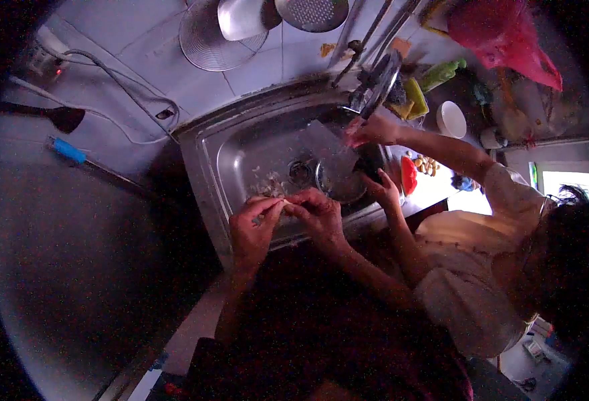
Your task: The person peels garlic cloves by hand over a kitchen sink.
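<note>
Above the near edge of the metal sink, my left hand (251, 230) and my right hand (318, 214) meet, fingertips pinched together. Between them is a small pale piece (281, 203) that looks like a garlic clove; the fingers cover most of it. Both hands are closed on it. Just beyond them, thin pale scraps like peelings (271, 184) lie on the bottom of the sink (237, 150), left of the drain (301, 172).
To the right, another person's hands (374, 130) work over the sink with a dark object (372, 160). Beyond them are a red item (408, 176), beige clove-like pieces (428, 165) and a white bowl (451, 119). A strainer (217, 50) hangs on the tiled wall.
</note>
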The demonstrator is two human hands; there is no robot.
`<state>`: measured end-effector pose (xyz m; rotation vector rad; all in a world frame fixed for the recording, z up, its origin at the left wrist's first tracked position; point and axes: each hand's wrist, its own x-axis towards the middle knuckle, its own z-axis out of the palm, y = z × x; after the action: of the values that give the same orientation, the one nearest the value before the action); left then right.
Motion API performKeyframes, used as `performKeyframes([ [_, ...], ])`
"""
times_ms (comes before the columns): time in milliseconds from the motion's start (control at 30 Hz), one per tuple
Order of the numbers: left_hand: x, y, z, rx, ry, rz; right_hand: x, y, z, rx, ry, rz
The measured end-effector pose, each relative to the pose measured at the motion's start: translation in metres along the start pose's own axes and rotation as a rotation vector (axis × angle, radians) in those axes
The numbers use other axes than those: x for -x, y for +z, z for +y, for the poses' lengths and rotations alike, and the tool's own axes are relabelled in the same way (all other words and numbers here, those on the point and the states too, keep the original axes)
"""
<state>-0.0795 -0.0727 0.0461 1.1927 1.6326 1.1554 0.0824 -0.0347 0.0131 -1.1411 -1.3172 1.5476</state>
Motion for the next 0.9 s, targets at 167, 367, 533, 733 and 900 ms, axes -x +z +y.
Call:
performKeyframes([
  [167, 0.001, 0.0, -0.018, -0.194, 0.083, 0.003, -0.001, 0.006, -0.005, 0.255, -0.194, 0.067],
  [367, -0.001, 0.008, -0.011, -0.289, 0.093, 0.067, -0.003, 0.003, 0.002, 0.311, -0.287, 0.051],
  [533, 0.005, 0.016, -0.015, -0.207, -0.005, 0.113, 0.0, 0.003, 0.013, 0.29, -0.295, 0.036],
  [733, 0.005, 0.019, -0.017, -0.128, -0.068, 0.154, -0.001, -0.001, 0.028, 0.008, 0.018, -0.007],
  [900, 0.004, 0.016, -0.016, -0.117, -0.116, 0.116, -0.002, 0.0, 0.022, 0.046, -0.125, 0.049],
])
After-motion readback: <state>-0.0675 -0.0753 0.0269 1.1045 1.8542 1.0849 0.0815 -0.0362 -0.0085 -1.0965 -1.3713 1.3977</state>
